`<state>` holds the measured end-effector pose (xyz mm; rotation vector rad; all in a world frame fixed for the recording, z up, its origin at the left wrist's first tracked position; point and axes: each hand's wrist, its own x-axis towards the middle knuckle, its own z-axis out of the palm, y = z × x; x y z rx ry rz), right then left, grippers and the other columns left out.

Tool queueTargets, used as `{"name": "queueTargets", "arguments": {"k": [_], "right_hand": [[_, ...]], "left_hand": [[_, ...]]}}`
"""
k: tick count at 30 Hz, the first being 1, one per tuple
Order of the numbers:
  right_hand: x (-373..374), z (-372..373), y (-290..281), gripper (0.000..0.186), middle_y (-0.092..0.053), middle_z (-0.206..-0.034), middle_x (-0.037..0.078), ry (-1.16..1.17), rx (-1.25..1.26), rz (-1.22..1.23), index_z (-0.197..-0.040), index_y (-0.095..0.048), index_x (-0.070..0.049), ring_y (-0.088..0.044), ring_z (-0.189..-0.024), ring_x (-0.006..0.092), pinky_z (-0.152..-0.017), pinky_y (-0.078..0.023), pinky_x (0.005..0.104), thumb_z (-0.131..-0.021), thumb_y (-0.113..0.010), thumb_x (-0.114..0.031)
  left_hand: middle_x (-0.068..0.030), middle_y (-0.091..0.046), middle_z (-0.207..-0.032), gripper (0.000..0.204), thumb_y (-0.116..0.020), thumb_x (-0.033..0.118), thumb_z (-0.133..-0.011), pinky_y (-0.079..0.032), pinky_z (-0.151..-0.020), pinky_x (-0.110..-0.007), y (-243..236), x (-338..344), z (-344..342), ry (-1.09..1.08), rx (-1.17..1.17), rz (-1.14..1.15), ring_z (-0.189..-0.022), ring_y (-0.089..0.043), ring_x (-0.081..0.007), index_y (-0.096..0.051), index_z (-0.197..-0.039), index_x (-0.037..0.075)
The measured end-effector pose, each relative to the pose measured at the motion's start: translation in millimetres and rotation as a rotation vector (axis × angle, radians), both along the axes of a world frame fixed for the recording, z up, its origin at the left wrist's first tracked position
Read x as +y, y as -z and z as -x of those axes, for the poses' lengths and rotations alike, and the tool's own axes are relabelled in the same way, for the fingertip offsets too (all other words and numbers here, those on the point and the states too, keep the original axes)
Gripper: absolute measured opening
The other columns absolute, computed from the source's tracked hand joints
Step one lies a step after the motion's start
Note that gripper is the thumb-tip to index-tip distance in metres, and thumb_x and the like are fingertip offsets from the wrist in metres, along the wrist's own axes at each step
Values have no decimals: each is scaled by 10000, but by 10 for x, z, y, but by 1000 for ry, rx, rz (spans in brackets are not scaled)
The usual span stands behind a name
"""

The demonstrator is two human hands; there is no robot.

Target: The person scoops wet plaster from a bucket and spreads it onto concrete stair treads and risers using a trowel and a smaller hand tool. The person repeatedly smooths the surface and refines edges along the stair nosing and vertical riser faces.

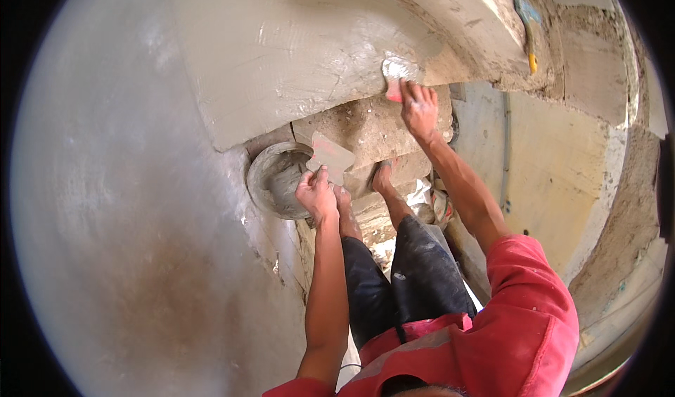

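My right hand (420,112) grips a red plastic spreader (394,91), its far end smeared with wet grey plaster. That spreader lies against the lower edge of the plastered surface (295,52). In my left hand (317,196) is a flat, plaster-coated spreader (332,156), pinched at its near edge and held over the right side of a round bucket (254,189). Grey wet mix coats the inside of the bucket. The two hands are apart, the right one farther away.
A smooth grey wall (126,186) fills the left side. My bare feet stand on rough steps (369,126). A paintbrush (526,24) with a yellow-tipped handle lies on a ledge at the upper right. Pale boards (555,172) stand to the right.
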<state>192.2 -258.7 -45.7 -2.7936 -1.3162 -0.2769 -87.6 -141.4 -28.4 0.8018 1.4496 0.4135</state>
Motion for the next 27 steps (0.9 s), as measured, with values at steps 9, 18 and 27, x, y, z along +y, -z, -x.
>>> {"name": "queueTargets", "arguments": {"k": [9, 18, 27], "right_hand": [[-196, -532, -248, 293, -703, -1037, 141, 338, -14, -146, -1174, -744, -140, -680, -925, 317, -845, -473, 467, -909, -622, -107], [784, 576, -114, 295, -657, -1095, 136, -91, 446, -117, -1082, -749, -55, -637, -1039, 306, -1007, -431, 517, -829, -616, -129], [127, -124, -42, 393, -647, -1106, 101, 29, 74, -55, -1212, -692, -52, -641, -1042, 284, -1062, -407, 527, -833, -628, -140]], "left_hand": [[-27, -680, -801, 131, -757, 38, -901, -429, -554, -278, -157, -159, -387, 32, 30, -56, -666, -562, -81, -699, -938, -72], [-55, -691, -845, 60, -714, -9, -922, -463, -548, -304, -248, 133, -637, 22, 56, -132, -684, -585, -115, -680, -894, -49], [2, -632, -744, 123, -776, 63, -897, -393, -506, -262, -152, 221, -467, 46, 108, -288, -601, -516, -74, -687, -865, -15]]}}
